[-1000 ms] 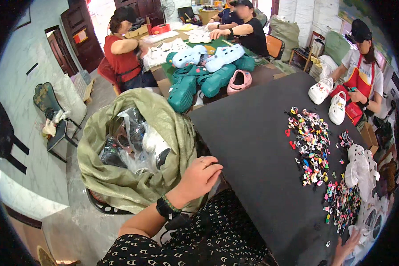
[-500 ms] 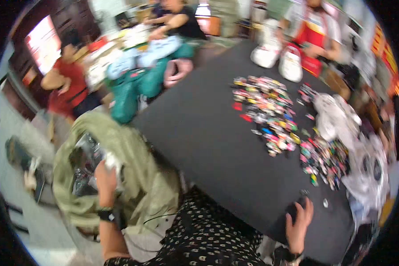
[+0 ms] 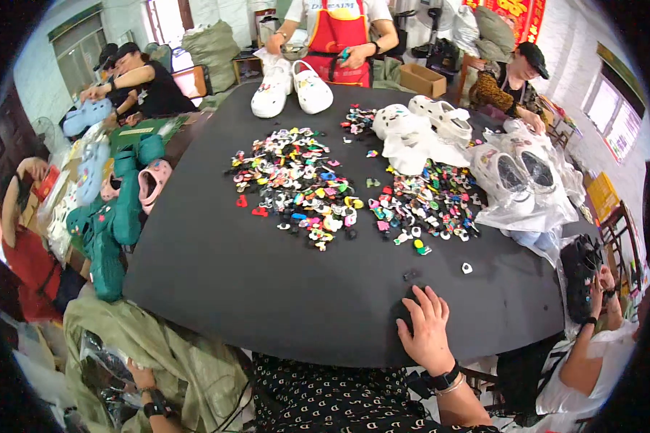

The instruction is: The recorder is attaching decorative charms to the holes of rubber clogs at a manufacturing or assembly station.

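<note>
1. Your right hand (image 3: 427, 326) lies flat, fingers spread, on the near edge of the black table (image 3: 217, 267) — it grasps nothing, though a dark piece seems to sit under the fingertips.
2. Your left hand (image 3: 143, 377) is down inside the olive sack (image 3: 159, 346) by your left knee, among the clear plastic bags (image 3: 97, 357); whether it has closed on anything, I cannot tell.
3. Keep the right hand planted as a brace while the left feels about in the sack — judge the grasp by touch, since the cloth hides it.
4. Ahead lie two heaps of small coloured charms (image 3: 296, 180); keep your sleeve off them.
5. White clogs (image 3: 290, 88) stand at the far edge, teal clogs (image 3: 115, 216) at the left — both well apart from your hands.
</note>
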A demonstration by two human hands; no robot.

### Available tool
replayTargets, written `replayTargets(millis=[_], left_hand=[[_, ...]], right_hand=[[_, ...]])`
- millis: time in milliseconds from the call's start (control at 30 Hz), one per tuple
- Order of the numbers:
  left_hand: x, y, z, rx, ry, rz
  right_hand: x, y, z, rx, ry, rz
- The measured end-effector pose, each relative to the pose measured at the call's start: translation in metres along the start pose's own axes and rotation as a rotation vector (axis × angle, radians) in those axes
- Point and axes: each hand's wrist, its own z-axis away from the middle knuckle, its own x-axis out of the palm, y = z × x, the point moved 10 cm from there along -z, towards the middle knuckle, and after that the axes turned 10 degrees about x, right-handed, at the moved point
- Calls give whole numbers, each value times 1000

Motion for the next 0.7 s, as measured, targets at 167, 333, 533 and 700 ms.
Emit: replayTargets(millis=[167,333,533,700], left_hand=[[11,-6,-4,54,-254,-387],[69,89,31,-150,-118,-21],[7,122,37,-189,-123,-99],[-2,135,43,-389,-64,-29]], right_hand=[[0,-7,-1,-8,13,5],[1,-3,8,14,46,139],[1,-7,6,-148,81,114],[-8,-18,6,-165,116,151]])
